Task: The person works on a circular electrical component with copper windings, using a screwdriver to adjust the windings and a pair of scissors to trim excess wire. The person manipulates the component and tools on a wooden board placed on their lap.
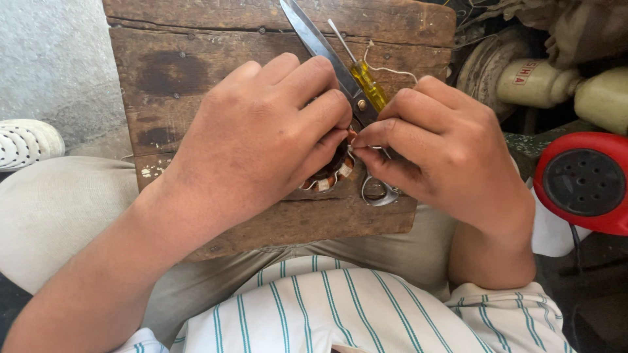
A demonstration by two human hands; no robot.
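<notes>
Wooden board (196, 59), dark and worn, lies across my lap, and on it I work with both hands. My left hand (261, 144) is curled over a small motor stator (333, 171) with copper windings, the fingers closed on its far rim. My right hand (438, 150) pinches something thin at the stator's right edge with thumb and forefinger pressed together; what it holds is too small to tell.

Just behind the hands lie scissors (320, 46), blades pointing far, one ring handle showing near the right hand. Beside them is a yellow-handled screwdriver (367, 84), with a pale string (386, 67) looping near it.

On the right stands a red round object (582, 183) with a dark perforated face, cut off by the frame. Far right are beige motor housings (556, 82), partly hidden. On the far left I see a white shoe (26, 140).

Most of the stator is covered by my fingers.
</notes>
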